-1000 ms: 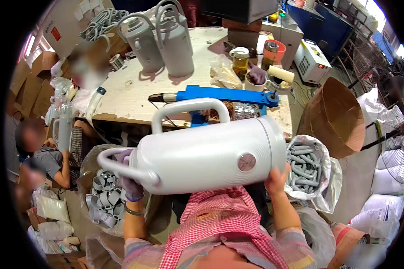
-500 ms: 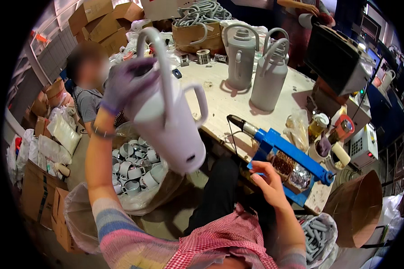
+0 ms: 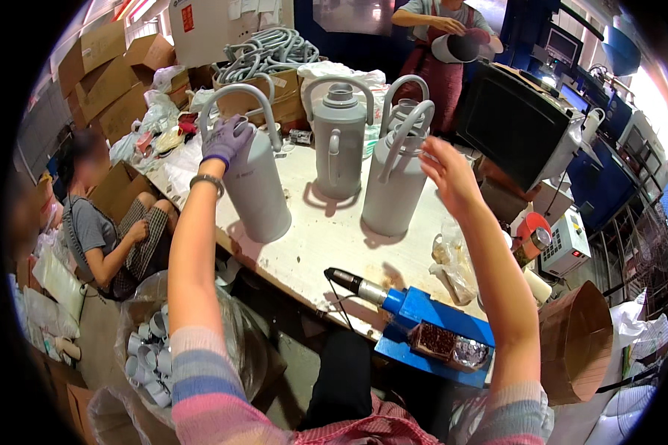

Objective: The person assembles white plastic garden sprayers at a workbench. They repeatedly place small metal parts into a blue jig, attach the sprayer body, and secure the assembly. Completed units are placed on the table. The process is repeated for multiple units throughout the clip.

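My left hand (image 3: 228, 141), in a purple-grey glove, grips the top of a grey thermos jug (image 3: 258, 194) under its hoop handle. The jug's base is at the tabletop, towards the left front edge. My bare right hand (image 3: 450, 172) is raised with fingers stretched out, close to the handle of the right grey jug (image 3: 393, 189). Whether the fingertips touch it, I cannot tell. Behind that jug show another neck and hoop handle, the body mostly hidden. Between the two sides stands a third grey jug (image 3: 339, 152), upright, its side handle facing me.
On the white table (image 3: 312, 256) sits a blue clamp-like device (image 3: 430, 315) with a black-handled tool. A carton (image 3: 282, 85) of grey handles stands behind. A monitor (image 3: 508, 122) is at right. Grey parts fill a bag (image 3: 152, 356) below left. One person sits left; another stands behind holding a grey vessel.
My left hand has carried its jug from over the floor bag onto the table. My right hand has risen from beside the blue device to the right jug. The view has shifted.
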`<state>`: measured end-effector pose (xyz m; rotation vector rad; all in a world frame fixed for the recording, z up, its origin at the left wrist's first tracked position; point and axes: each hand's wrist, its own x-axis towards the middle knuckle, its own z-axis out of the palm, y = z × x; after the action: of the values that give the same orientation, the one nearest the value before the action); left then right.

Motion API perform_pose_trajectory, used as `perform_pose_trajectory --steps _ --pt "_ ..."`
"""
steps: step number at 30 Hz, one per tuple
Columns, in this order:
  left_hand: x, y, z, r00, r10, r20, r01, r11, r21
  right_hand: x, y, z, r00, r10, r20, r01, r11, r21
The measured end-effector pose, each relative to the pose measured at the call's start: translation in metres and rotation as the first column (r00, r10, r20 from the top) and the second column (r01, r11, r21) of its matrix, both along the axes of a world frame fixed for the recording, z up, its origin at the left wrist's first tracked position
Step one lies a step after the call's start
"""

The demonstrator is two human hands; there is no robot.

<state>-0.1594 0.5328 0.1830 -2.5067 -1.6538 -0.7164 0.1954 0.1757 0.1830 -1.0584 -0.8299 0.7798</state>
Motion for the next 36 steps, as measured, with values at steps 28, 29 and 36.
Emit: perform_pose_trajectory --steps 28,29,36 --pt "0.006 -0.523 -0.098 0.317 -0.309 0.897 0.882 0.443 -0.159 -0.078 -0.467 -0.040 0.628 -0.491 0.604 0.518 0.843 0.147" --pt "0.006 -0.541 -0.098 0.381 -0.525 0.762 0.896 0.413 -0.163 -0.093 -0.486 -0.044 0.435 -0.427 0.793 0.609 0.788 0.091" --pt "0.094 -0.521 -0.144 0.513 -0.582 0.631 0.837 0.178 -0.517 -0.097 -0.684 -0.184 0.511 -0.819 0.259 0.859 0.484 -0.164"
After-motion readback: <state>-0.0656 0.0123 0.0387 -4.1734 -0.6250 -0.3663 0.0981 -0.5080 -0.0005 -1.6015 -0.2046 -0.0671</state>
